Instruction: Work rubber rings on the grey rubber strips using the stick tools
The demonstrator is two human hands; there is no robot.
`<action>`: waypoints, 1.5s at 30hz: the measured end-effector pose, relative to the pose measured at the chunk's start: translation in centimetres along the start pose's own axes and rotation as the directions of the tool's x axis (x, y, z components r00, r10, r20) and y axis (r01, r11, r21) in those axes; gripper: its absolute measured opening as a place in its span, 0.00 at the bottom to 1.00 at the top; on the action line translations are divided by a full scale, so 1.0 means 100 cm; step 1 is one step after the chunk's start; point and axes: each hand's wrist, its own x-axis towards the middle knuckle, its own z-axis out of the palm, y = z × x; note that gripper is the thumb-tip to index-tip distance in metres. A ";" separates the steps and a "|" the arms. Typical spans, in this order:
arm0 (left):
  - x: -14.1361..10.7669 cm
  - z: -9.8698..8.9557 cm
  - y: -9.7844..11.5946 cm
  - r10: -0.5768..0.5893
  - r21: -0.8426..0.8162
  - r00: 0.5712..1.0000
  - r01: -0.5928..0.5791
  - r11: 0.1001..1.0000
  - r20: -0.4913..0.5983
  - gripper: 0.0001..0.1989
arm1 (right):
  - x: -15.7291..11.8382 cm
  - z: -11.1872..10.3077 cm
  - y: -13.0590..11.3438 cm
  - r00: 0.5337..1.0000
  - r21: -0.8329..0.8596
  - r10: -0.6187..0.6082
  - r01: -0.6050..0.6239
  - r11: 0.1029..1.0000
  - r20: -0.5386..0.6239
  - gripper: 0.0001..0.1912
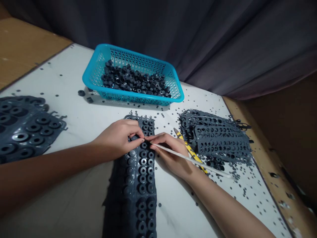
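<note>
A dark grey moulded rubber sheet (142,178) with rows of round, holed bushings lies lengthwise in front of me. Over its upper part, my left hand (119,137) is closed in a pinch, thumb and forefinger meeting at a small dark bit I cannot make out. Close against those fingertips, my right hand (173,153) grips a thin white stick (198,162) with a dark tip. The stick's tail slants back over my right wrist. Beside that hand, a yellow pen-like tool (190,150) with a dark pointed end lies on the table.
A blue plastic basket (138,96) holding many loose black bushings stands at the back. Punched-out rubber sheets (220,135) are stacked at right. More moulded sheets (32,132) lie at left. Small black discs are scattered over the white table (74,79). A dark curtain (158,29) hangs behind.
</note>
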 end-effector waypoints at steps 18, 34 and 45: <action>0.000 0.001 -0.002 0.038 -0.011 0.999 -0.039 0.999 -0.012 0.08 | 0.001 0.005 0.000 0.997 -0.111 -0.041 0.033 0.993 -0.069 0.03; -0.002 -0.002 -0.004 -0.006 -0.048 1.000 0.006 0.999 -0.014 0.05 | 0.001 0.003 0.002 0.909 0.408 0.318 -0.192 0.893 -0.268 0.09; -0.004 -0.001 -0.003 0.035 -0.075 0.998 -0.039 0.996 -0.046 0.06 | 0.002 0.002 0.001 0.982 0.210 0.174 -0.155 0.965 -0.074 0.06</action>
